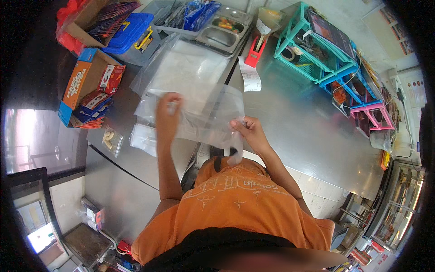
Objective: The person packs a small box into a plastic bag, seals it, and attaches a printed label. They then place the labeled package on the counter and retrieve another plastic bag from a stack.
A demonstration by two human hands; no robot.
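A clear plastic bag hangs loosely between my two hands, just above the metal worktop's front edge. My right hand pinches its right side between thumb and fingers. At the bag's left side, my left hand is slightly blurred, its fingers curled onto the plastic. Beneath and behind the bag lies a pile of clear plastic bags. A smaller pack of white translucent plastic rests left of my left forearm.
Left stand an open orange-and-blue carton of packets, a small clear bag and a blue-lidded box. Behind are steel containers, a red tape dispenser and a printed receipt. Plastic racks line the right-hand wall.
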